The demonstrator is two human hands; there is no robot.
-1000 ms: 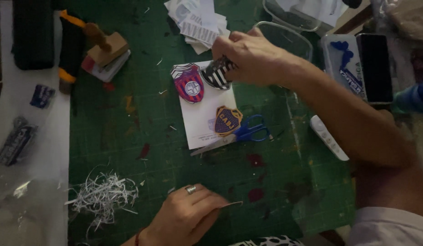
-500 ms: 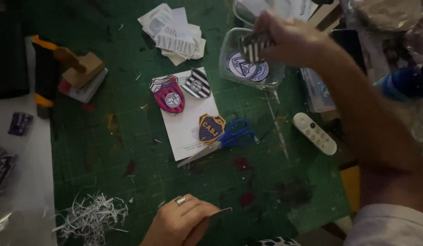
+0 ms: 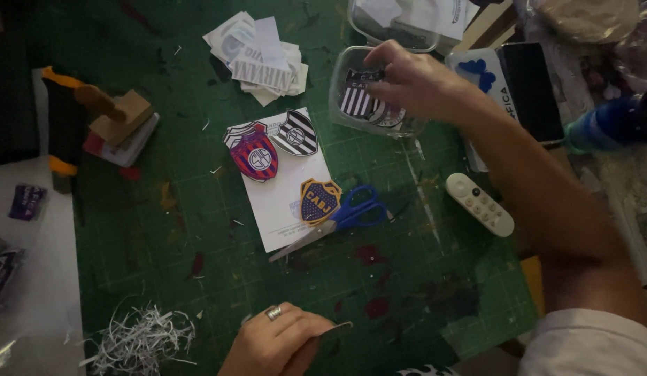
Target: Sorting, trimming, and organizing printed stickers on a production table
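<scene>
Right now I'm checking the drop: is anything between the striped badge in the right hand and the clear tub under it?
Nothing visible is in the way. The right hand holds the black-and-white striped badge over the open clear plastic tub, which has no lid on. A round badge already lies inside, beside it.

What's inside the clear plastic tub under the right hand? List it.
The clear tub holds a black-and-white striped shield cutout and a round badge cutout. The right hand covers anything further in.

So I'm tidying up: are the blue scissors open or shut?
Open. The scissors lie flat on the white sheet, their two blue handle loops spread apart; the blades look slightly parted.
</scene>
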